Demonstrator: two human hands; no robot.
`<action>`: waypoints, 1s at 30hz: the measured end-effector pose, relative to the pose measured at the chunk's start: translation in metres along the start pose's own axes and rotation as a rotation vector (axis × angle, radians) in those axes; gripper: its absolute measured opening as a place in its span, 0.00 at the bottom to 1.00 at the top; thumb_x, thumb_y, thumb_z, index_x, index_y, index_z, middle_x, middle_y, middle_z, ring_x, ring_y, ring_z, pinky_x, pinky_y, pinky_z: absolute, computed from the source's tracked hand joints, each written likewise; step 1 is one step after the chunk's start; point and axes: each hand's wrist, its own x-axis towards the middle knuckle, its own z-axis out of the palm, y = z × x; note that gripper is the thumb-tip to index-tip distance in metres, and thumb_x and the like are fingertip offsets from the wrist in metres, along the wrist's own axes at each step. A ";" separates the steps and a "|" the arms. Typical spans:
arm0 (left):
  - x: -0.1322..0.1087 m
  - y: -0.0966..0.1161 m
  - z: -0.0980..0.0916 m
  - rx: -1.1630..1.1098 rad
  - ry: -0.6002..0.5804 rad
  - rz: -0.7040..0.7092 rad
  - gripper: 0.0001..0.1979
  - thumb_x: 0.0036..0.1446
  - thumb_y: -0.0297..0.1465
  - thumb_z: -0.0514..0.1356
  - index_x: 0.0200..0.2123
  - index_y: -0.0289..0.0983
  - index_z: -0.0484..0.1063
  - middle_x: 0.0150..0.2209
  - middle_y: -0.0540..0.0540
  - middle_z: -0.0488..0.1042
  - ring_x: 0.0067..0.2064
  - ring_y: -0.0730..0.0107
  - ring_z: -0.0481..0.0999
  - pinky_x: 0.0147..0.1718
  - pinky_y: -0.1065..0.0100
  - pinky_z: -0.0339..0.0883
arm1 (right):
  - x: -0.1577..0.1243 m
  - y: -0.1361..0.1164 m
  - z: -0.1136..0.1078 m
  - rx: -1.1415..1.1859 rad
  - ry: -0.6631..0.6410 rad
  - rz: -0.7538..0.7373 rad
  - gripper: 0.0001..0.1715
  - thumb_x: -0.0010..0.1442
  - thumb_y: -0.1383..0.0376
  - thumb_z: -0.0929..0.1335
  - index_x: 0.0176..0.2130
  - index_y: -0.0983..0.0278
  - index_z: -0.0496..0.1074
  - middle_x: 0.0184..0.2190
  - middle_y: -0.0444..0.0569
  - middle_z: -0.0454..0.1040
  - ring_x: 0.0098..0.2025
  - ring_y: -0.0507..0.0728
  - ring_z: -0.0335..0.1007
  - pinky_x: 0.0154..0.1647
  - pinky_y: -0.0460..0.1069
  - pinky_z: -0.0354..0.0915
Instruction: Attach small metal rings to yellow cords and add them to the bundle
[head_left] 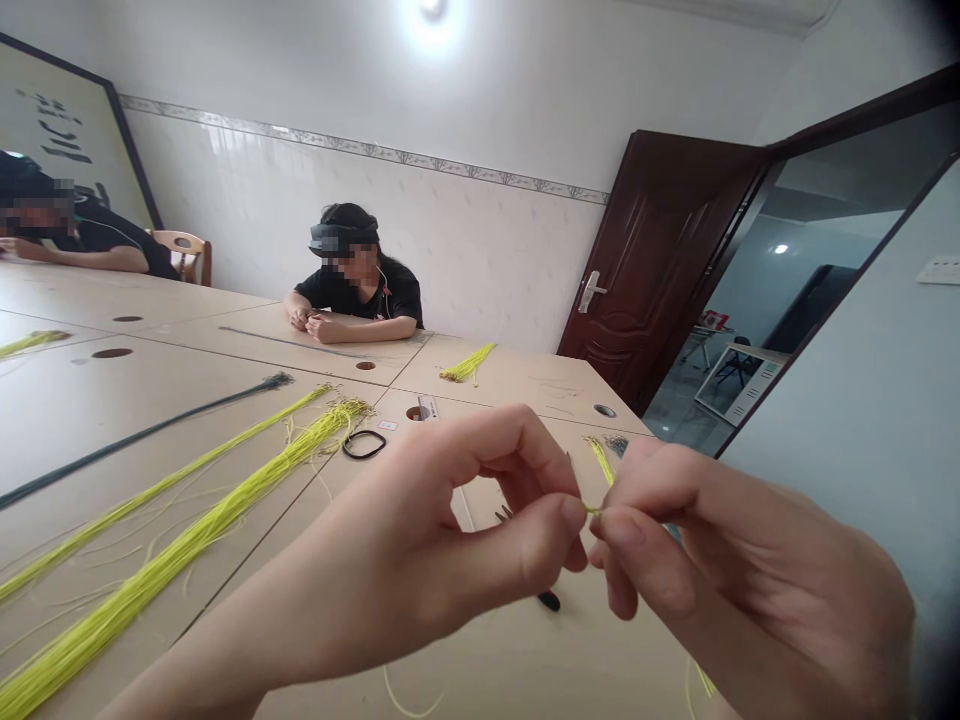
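Observation:
Above the table, my left hand [480, 530] pinches a thin yellow-green cord [592, 510] between thumb and forefinger. My right hand [720, 560] closes on the same cord just to the right, leaving only a short piece visible between the fingertips. The rest of that cord is hidden by my fingers. Left of my left hand, a thick bundle of yellow-green cords [202, 530] lies slantwise on the table, with a thinner yellow-green bundle [187, 465] and a dark grey-blue bundle [150, 437] beyond it.
A black loop [364, 446] rests on the table [450, 670] near the thick bundle's end. Farther back lies a small yellow-green bundle [471, 362]. Across the table sit a person in black [401, 290] and, at far left, another person [112, 235].

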 end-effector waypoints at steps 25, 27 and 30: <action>0.004 0.014 0.000 0.084 0.023 -0.050 0.06 0.54 0.21 0.57 0.28 0.37 0.66 0.25 0.56 0.71 0.29 0.79 0.71 0.28 0.78 0.66 | 0.001 0.005 0.000 0.045 -0.014 -0.010 0.13 0.61 0.64 0.66 0.25 0.61 0.69 0.20 0.41 0.66 0.24 0.47 0.63 0.13 0.37 0.54; 0.002 0.012 -0.001 0.087 0.025 -0.047 0.07 0.54 0.21 0.57 0.27 0.37 0.65 0.25 0.56 0.71 0.29 0.79 0.70 0.27 0.79 0.65 | 0.001 0.006 0.002 0.041 -0.006 -0.023 0.13 0.61 0.64 0.66 0.25 0.61 0.68 0.20 0.41 0.66 0.24 0.47 0.63 0.12 0.36 0.54; -0.001 0.009 -0.001 0.083 0.030 -0.018 0.07 0.54 0.21 0.56 0.28 0.37 0.65 0.25 0.56 0.71 0.29 0.80 0.70 0.27 0.80 0.65 | 0.000 0.007 0.002 0.044 0.001 -0.038 0.12 0.61 0.65 0.66 0.26 0.61 0.69 0.21 0.42 0.66 0.24 0.47 0.63 0.12 0.37 0.54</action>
